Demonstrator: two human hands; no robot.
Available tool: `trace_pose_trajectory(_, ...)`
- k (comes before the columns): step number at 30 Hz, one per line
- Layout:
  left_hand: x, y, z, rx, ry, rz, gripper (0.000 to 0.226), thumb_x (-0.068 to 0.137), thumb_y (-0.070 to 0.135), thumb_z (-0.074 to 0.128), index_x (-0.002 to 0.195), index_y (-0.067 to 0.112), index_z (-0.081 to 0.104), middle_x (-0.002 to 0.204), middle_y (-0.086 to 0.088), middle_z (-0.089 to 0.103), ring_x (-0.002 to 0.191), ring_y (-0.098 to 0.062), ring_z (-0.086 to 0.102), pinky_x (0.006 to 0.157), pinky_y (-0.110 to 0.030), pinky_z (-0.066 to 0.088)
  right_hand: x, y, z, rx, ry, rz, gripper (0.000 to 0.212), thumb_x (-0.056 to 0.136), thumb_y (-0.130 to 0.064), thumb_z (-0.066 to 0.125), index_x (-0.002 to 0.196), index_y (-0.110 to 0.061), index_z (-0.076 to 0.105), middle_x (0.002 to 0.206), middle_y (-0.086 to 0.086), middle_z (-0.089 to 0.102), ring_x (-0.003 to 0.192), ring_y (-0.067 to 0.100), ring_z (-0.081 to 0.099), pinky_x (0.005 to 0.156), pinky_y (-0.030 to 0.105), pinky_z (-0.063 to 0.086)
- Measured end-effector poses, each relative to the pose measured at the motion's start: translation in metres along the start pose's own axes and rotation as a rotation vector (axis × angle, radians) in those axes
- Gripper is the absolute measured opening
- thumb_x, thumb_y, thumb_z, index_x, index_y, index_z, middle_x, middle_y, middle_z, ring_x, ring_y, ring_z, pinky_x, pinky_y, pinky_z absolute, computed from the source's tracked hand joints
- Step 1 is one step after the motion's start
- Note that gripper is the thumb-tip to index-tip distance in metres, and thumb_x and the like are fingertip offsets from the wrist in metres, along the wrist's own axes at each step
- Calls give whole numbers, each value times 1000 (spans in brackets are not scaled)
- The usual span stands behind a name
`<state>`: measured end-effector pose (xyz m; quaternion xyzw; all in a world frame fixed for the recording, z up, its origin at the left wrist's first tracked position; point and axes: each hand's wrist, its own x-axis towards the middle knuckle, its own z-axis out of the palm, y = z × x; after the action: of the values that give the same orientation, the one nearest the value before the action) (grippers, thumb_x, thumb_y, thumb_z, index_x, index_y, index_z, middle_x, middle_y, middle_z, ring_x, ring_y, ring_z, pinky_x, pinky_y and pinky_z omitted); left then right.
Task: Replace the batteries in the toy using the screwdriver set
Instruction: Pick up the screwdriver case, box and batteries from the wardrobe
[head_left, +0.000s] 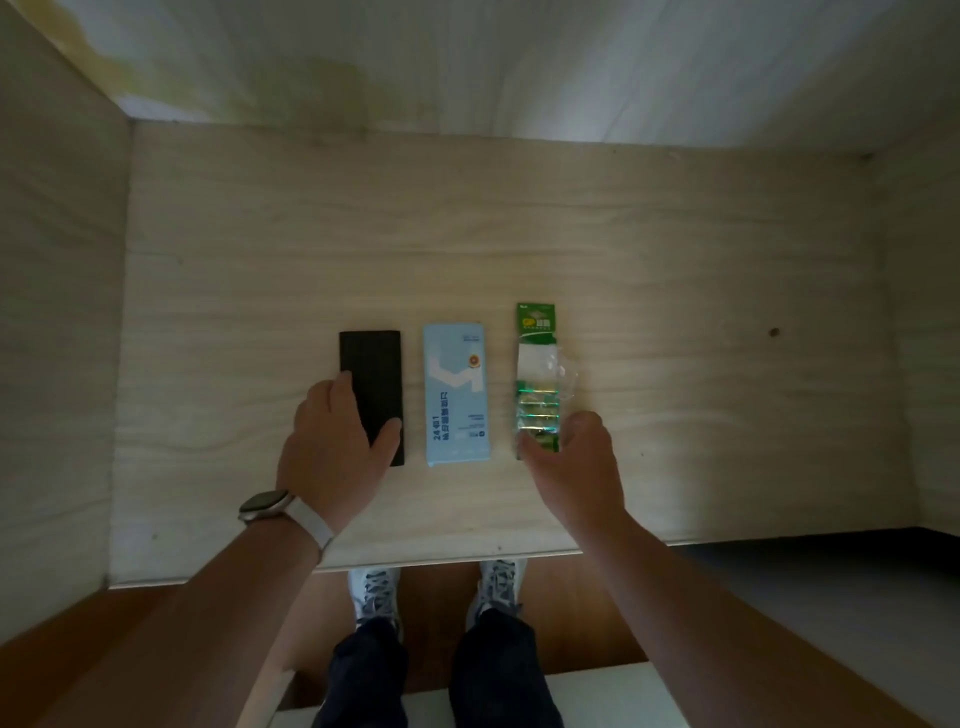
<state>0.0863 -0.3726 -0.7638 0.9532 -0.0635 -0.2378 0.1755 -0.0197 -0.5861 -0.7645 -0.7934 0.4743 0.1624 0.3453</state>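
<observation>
My left hand lies loosely spread on the near end of the black slab, thumb across its top, not gripping. My right hand curls over the near end of the battery pack; whether it has pinched it, I cannot tell. Between them, touched by neither, lies the blue screwdriver box, about equally near each hand. All three lie side by side on the table, long axes running straight away from me.
</observation>
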Motion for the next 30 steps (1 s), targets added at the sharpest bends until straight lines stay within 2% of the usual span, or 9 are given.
trace_pose_trajectory(3,2,0,6,0,41,-20,90,85,46,75,150,-1,34,135,-23,48,119,-42,49,86,-53,52,1,-9,8,-18,56,-5,56,71,-59,70,106,-20,51,102,-1,56,92,23,59,72,39,54)
trace_pose_trajectory(9,6,-4,16,-104,63,-85,98,81,43,81,153,3,29,134,-23,45,121,-42,46,92,-54,50,4,-16,16,-45,149,-9,58,75,-53,71,113,-18,47,108,-1,53,102,25,56,82,42,51)
trace_pose_trajectory(13,5,-4,16,-220,52,-159,84,77,41,85,140,6,43,126,-18,48,114,-38,52,89,-48,51,3,-17,15,-45,159,-16,58,75,-52,72,114,-16,48,104,-1,51,99,24,56,80,39,51)
trace_pose_trajectory(17,5,-8,16,-270,42,-151,64,78,34,84,126,6,51,117,-14,49,95,-32,56,75,-36,43,4,-18,13,-29,132,-4,58,74,-49,73,115,-15,50,104,-3,45,95,25,58,77,40,54)
trace_pose_trajectory(22,2,-13,19,-368,75,-137,48,85,32,77,121,14,50,95,4,54,69,-3,47,55,-20,32,9,-16,14,1,112,-16,58,73,-42,75,115,-12,50,108,1,47,93,27,58,77,41,55)
trace_pose_trajectory(24,1,-16,19,-417,88,-139,43,89,29,74,122,14,51,85,14,51,68,5,45,52,-16,31,10,-14,16,51,93,-28,53,72,-40,76,110,-16,47,103,0,56,88,24,62,70,40,56)
trace_pose_trajectory(26,0,-19,19,-474,81,-152,36,92,25,72,118,16,50,84,20,50,68,5,48,46,-12,37,10,-11,16,99,73,-37,47,72,-38,76,103,-23,43,87,-7,63,73,13,64,54,30,48)
trace_pose_trajectory(28,-2,-24,19,-527,82,-168,32,92,22,72,112,20,47,86,19,51,69,3,51,48,-5,42,9,-10,16,137,65,-55,45,74,-37,77,100,-28,42,77,-13,60,63,-2,58,47,23,40)
trace_pose_trajectory(30,-4,-28,19,-559,92,-178,32,92,21,72,109,21,46,86,18,52,67,5,54,49,0,39,7,-7,17,177,39,-78,39,76,-34,77,98,-31,45,77,-16,59,61,-8,58,44,12,37)
